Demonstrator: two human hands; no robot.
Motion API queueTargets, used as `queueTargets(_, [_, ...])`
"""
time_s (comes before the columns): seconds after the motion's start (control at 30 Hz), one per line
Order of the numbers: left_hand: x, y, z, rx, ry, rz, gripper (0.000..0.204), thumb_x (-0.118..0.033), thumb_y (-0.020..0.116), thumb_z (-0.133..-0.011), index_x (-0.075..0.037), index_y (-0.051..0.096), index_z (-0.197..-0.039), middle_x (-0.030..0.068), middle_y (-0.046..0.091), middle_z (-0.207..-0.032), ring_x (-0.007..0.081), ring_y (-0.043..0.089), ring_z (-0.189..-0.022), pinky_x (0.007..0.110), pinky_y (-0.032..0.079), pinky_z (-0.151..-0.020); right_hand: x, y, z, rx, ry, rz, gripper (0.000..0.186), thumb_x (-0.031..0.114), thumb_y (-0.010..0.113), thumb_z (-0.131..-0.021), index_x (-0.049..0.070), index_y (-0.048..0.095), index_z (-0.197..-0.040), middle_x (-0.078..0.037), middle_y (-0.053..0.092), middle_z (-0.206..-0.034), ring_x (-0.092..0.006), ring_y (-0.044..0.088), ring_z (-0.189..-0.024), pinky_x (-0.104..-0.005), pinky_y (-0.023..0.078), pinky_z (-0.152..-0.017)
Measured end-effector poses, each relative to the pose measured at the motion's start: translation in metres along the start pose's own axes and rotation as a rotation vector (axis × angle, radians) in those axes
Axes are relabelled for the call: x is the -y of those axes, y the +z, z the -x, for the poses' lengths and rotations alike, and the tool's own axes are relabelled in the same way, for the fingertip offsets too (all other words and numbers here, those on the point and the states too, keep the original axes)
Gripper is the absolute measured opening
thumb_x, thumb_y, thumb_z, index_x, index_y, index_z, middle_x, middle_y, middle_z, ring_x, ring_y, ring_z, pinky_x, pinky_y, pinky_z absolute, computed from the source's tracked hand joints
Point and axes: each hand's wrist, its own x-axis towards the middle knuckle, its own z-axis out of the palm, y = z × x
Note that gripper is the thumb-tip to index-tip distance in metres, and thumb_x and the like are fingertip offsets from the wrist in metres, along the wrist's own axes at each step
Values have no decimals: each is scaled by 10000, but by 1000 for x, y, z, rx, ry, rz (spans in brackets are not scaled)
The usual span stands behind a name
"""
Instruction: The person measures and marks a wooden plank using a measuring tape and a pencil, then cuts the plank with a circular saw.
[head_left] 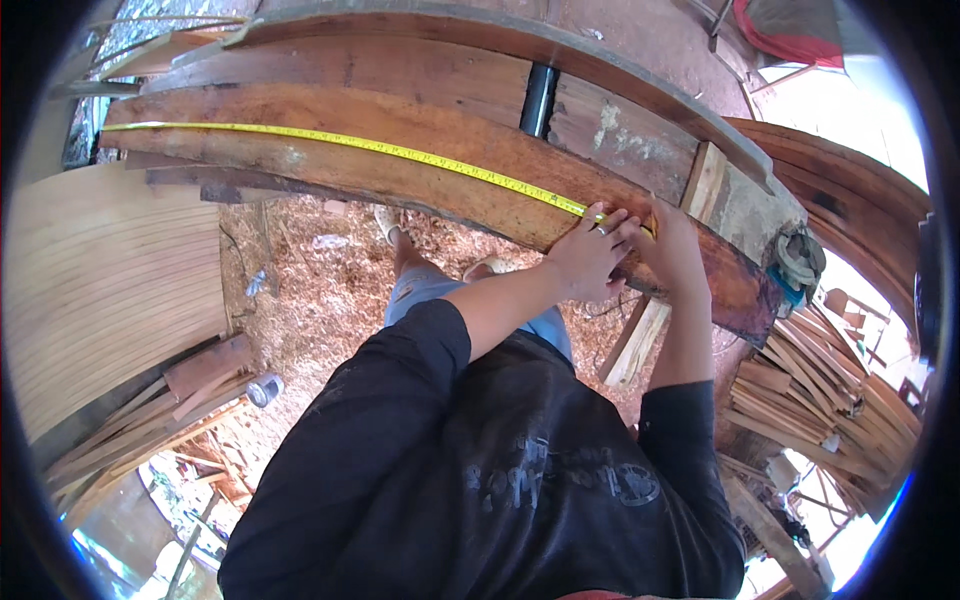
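You lean over a long reddish-brown plank that sweeps from 10 o'clock across to 3 o'clock. On its face lies the yellow tape measure, its blade stretched out from the plank's end at 10 o'clock to your hands at 2 o'clock. Your left hand, with a ring on one finger, lies palm down across the tape's near end, its fingers extended over the blade and wood rather than clenched. Your right hand is just beside it, towards 3 o'clock, fingers bent at the plank; a bit of yellow shows there, but you cannot tell whether they grasp it. Beyond the plank, a dark tube stands out between 12 and 1 o'clock. A bundled cloth sits at 3 o'clock, with stacked wood strips just below. At 8 o'clock a clear jar rests near some boards.
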Motion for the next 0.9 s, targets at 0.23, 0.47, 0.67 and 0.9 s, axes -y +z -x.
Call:
queueTargets(0.23, [21,-24,32,-345,56,232,449,-195,676,-893,-71,677,-1324,171,630,-1415,382,593,-1309,549,460,-1099,-28,32,41,-113,0,-112,570,137,812,-799,55,608,-1325,-180,641,-1301,-419,568,-1248,-481,475,-1073])
queueTargets(0.47, [130,-106,197,-457,-1032,1754,604,-403,669,-1028,-22,479,-1457,211,634,-1340,310,659,-1141,420,607,-873,13,35,58,-63,69,-94,444,78,732,-751,114,745,-1193,-192,680,-1161,-388,647,-1123,-470,532,-981])
queueTargets(0.67, [229,-188,294,-992,-926,1520,366,-365,586,-1080,-105,581,-1338,100,645,-1309,260,622,-1216,436,534,-995,89,36,75,99,143,-282,393,97,735,-752,92,761,-1144,-217,700,-1106,-405,674,-1034,-469,531,-913])
queueTargets(0.9, [289,-231,310,-1099,-912,1663,277,-345,548,-1101,-130,600,-1268,64,690,-1240,237,645,-1190,448,506,-1048,178,124,57,100,99,-437,432,232,753,-760,130,763,-1179,-215,693,-1066,-402,677,-1030,-485,535,-933])
